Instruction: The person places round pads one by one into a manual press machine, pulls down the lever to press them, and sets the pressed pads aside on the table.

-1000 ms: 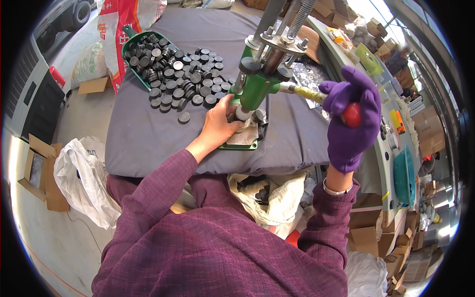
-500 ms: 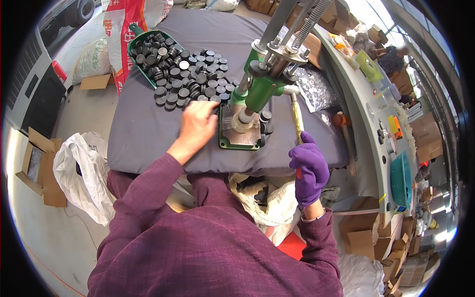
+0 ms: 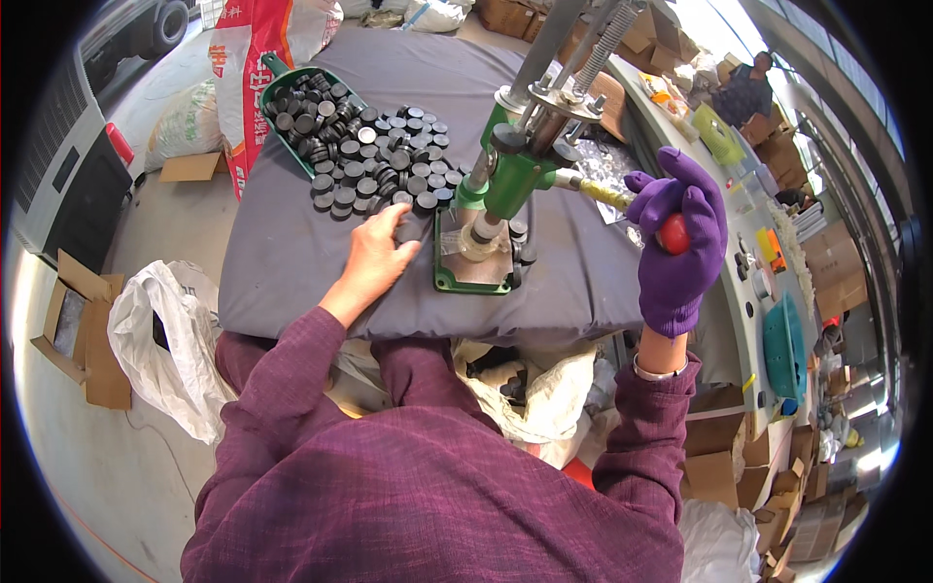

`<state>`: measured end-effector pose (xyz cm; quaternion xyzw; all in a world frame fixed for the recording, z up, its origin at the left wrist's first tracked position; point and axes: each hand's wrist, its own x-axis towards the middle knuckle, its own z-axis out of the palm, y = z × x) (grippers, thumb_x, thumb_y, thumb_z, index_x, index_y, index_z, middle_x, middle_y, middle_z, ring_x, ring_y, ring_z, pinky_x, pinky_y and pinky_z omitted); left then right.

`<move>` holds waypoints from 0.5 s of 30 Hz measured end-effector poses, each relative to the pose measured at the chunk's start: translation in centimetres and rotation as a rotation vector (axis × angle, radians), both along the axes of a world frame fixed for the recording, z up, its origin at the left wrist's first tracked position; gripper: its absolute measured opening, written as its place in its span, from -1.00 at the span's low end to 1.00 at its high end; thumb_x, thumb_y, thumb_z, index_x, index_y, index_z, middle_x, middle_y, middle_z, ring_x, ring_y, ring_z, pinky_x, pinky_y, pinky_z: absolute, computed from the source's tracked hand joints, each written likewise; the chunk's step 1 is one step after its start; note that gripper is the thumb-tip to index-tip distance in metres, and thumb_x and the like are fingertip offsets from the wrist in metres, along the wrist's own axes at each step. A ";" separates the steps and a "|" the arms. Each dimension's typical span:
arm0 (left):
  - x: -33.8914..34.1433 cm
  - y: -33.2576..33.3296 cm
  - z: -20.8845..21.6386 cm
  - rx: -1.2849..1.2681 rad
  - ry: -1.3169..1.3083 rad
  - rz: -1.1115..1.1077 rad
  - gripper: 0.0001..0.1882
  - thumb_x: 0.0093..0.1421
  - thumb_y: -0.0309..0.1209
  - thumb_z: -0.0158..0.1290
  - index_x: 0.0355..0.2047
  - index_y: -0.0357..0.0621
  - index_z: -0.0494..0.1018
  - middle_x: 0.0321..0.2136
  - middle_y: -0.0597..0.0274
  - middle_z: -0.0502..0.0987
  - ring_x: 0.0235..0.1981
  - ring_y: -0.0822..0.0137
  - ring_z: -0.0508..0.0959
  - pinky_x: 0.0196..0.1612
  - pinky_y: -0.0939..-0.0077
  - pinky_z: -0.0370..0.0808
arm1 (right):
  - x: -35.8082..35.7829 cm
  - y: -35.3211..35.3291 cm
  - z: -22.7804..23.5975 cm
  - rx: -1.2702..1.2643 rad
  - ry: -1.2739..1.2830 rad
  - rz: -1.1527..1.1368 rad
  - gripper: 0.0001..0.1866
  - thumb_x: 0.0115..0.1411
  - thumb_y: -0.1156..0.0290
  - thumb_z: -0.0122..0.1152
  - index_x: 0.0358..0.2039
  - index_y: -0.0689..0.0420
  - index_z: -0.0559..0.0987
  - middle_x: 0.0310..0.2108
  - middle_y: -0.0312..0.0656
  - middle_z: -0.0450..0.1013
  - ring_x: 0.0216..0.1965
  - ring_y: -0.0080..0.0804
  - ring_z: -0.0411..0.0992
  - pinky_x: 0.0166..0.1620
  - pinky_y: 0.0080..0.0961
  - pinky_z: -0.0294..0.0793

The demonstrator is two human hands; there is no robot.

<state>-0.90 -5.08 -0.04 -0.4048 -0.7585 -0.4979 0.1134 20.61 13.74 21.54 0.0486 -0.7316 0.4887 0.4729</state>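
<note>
A green hand press [image 3: 510, 180] stands on the cloth-covered table, its ram above a metal plate on the base [image 3: 473, 262]. My right hand [image 3: 680, 238], in a purple glove, is loosely wrapped round the end of the press lever [image 3: 595, 188]; the red ball knob [image 3: 673, 233] shows between palm and fingers. Bare, my left hand [image 3: 374, 257] is at the near edge of a pile of black round discs [image 3: 364, 165]. A blurred dark disc [image 3: 408, 231] shows between its thumb and fingers. Several discs [image 3: 522, 248] lie against the right side of the press base.
A green scoop [image 3: 277, 66] full of discs lies at the pile's far left. Beyond the press is a clear bag of small parts [image 3: 607, 160]. On the right, a long bench [image 3: 714, 199] holds a teal basket [image 3: 785, 350]. A white sack [image 3: 160, 340] stands left of the table.
The lever has swung up and outward, and my right hand has risen with it to the right. My left hand has shifted slightly left, away from the press base, and a disc now shows in its fingers.
</note>
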 end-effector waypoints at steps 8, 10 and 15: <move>2.8 5.4 1.3 0.038 -0.168 -0.240 -0.19 -0.09 -0.53 0.29 0.21 -0.18 0.23 -0.22 0.04 0.59 -0.29 0.13 0.59 -0.14 0.32 0.55 | 0.0 -0.3 0.3 0.002 -0.007 -0.020 -0.48 0.27 0.28 -0.25 0.03 0.44 0.44 -0.62 -0.24 0.29 -0.51 -0.36 0.36 -0.01 -0.15 0.46; 3.0 6.2 1.1 0.044 -0.144 -0.229 -0.16 -0.11 -0.52 0.30 0.22 -0.23 0.20 -0.21 -0.01 0.57 -0.27 0.03 0.60 -0.13 0.25 0.56 | 0.1 -0.1 0.1 -0.002 0.001 -0.008 -0.48 0.27 0.28 -0.24 0.03 0.45 0.44 -0.62 -0.24 0.29 -0.51 -0.36 0.36 -0.02 -0.14 0.46; 3.9 7.4 2.1 0.090 -0.327 -0.294 -0.09 -0.11 -0.53 0.27 0.28 -0.29 0.11 -0.13 -0.10 0.60 -0.12 0.03 0.63 -0.03 0.29 0.53 | 0.4 0.2 -0.2 0.020 0.031 0.029 -0.47 0.27 0.25 -0.22 0.03 0.43 0.44 -0.63 -0.24 0.30 -0.53 -0.37 0.35 -0.04 -0.14 0.46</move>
